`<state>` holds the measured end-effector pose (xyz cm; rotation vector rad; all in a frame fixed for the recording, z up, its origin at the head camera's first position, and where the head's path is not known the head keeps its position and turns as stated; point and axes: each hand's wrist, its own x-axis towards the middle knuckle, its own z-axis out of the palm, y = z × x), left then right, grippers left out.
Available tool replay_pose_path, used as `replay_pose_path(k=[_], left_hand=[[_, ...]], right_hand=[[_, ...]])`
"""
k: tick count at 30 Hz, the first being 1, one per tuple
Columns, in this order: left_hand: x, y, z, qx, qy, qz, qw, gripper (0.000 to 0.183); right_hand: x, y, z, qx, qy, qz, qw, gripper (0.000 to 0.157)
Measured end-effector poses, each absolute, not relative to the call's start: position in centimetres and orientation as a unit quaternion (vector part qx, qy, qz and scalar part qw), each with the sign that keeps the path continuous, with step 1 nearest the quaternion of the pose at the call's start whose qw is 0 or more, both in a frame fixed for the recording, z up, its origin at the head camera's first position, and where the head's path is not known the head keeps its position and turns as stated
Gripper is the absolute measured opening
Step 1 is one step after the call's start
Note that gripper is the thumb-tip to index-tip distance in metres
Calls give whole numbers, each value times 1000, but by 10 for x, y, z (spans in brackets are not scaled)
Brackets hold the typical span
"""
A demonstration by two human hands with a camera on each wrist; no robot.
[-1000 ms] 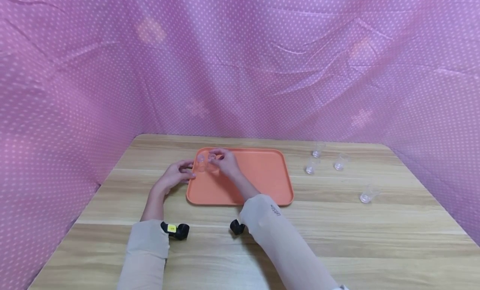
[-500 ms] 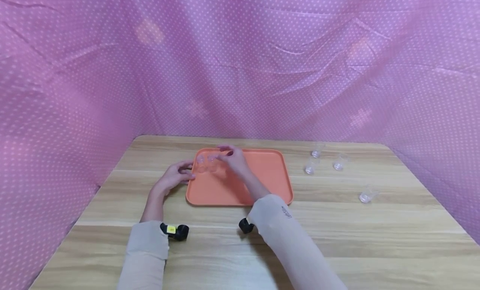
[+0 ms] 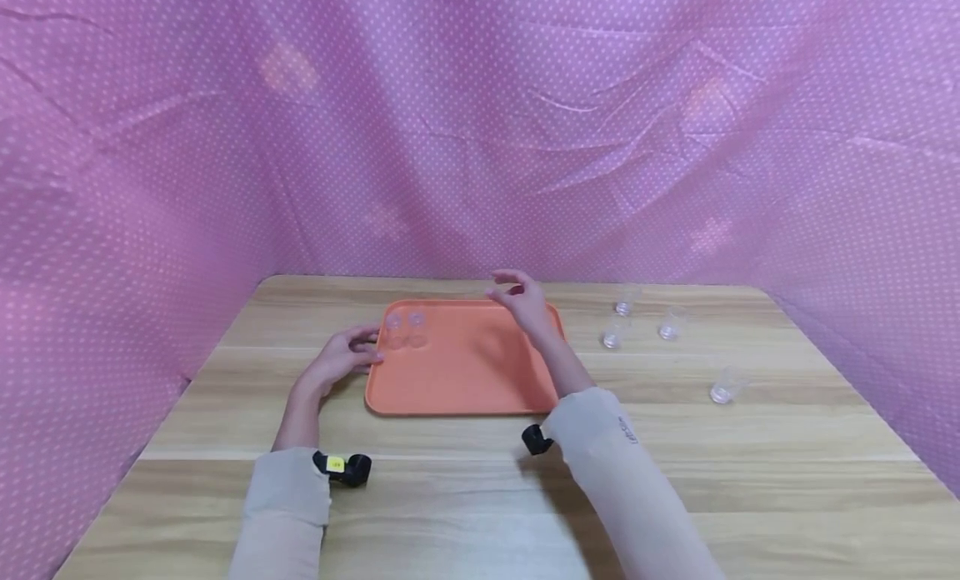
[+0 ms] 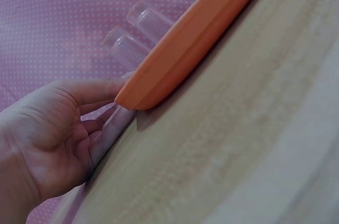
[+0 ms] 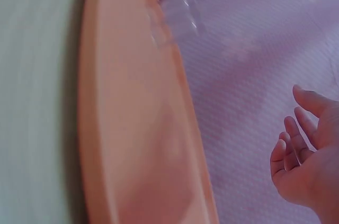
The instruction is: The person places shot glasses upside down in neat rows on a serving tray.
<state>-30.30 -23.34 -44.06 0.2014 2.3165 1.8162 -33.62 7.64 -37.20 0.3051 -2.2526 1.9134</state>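
In the head view an orange tray (image 3: 465, 401) lies on the wooden table. Two small clear cups (image 3: 416, 330) stand side by side in its back left corner. My left hand (image 3: 341, 359) holds the tray's left edge, and the left wrist view shows its thumb at the rim with other fingers lower down, by the tray's underside. Above the back right part of the tray is my right hand (image 3: 528, 309), holding nothing. Its fingers are loosely bent and apart in the right wrist view.
Several more clear cups stand on the table right of the tray, one cup (image 3: 722, 392) nearer the front and another cup (image 3: 670, 326) farther back. A pink dotted cloth (image 3: 480, 147) hangs behind the table and along its sides.
My right hand has let go of the second cup in the tray's corner and moved right across the tray. The left hand stays at the tray's edge.
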Motion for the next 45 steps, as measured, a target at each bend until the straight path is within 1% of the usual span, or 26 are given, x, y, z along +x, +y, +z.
replay_pose_path(k=[8,13,19,26,30,39,45], left_hand=[[-304,-235,-438,64,776,619,99,63],[-300,-238,-437,59,784,610,94,64],[-300,-236,-440,63,779,616,98,64],[-302,-233,-438,53,786,609,95,63],[-302,-232,-438,55,782,613,97,63],[-302,-231,-439,62,778,618,97,62],[-302,-230,-438,53,785,609,99,63]], right_hand=[[-331,128,-360,82,-744,652,122,37],[-328,155,-362,67,-748,649,121,41],[-325,186,-365,35,-764,630,137,43],[-314,219,-372,-2,-781,609,138,47],[-309,233,-382,-22,-790,595,145,49],[-304,249,-403,-49,-786,596,155,46],[-304,257,-411,-49,-797,588,126,51]])
